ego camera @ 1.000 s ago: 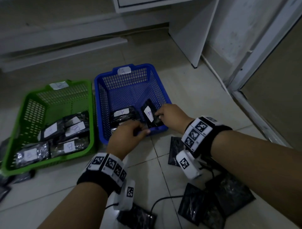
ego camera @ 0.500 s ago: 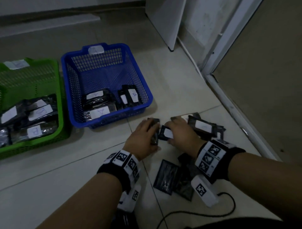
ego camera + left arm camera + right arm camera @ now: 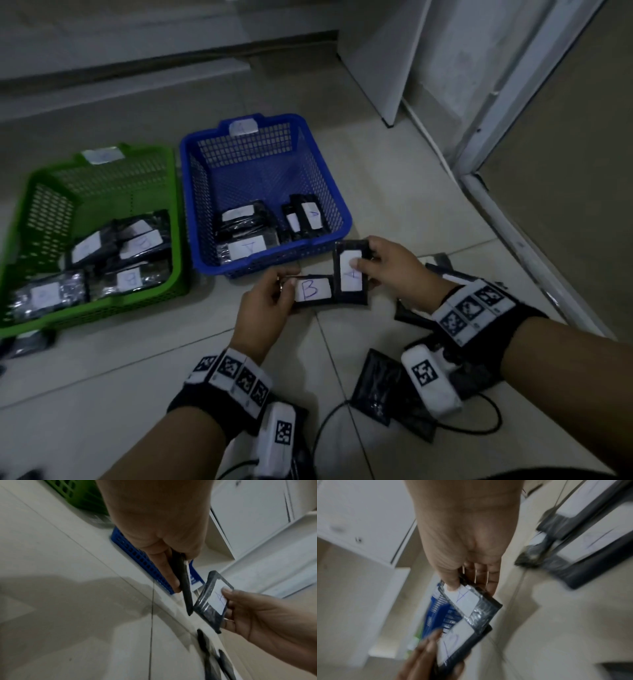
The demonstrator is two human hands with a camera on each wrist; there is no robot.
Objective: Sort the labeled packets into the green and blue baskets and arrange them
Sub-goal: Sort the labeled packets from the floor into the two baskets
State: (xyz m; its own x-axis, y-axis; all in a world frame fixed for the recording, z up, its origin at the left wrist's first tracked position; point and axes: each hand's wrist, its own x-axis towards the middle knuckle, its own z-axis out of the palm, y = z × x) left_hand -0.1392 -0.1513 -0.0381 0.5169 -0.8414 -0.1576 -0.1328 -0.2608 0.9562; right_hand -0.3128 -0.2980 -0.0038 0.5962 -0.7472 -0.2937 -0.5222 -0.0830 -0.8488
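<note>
Nearest the wearer: two forearms, each wearing a black wristband [image 3: 226,377] set with square black-and-white marker tiles, a white boxy camera unit hanging under each wrist. A thin black cable [image 3: 472,428] is looping over the pale glazed floor tiles [image 3: 102,377].

Loose packets [image 3: 376,387]: flat, dark, crinkled foil rectangles, lying face down on the floor below the right wrist; more are lying to the right of the right hand, white labels up.

Left hand [image 3: 265,303]: fingers curled, thumb on top, pinching the left edge of packet B [image 3: 313,290], a flat black rectangle carrying a white paper label with a handwritten "B". In the left wrist view this packet is showing edge-on as a thin dark strip [image 3: 184,586].

Right hand [image 3: 388,269]: thumb pressing on the label, fingers behind, pinching packet A [image 3: 351,274], a glossy black rectangle held upright with a white label marked "A". Its lower left edge is meeting the right end of packet B; both are being held above the floor just in front of the blue basket.

Blue basket [image 3: 202,219]: rectangular plastic, gridded mesh walls, white tag on the far rim, holding several black packets with "A" labels along its near side.

Green basket [image 3: 30,205]: same form, slotted walls, sitting to the left of the blue one, holding labelled black packets, some marked "B".

Farthest: white panels and a door frame.
</note>
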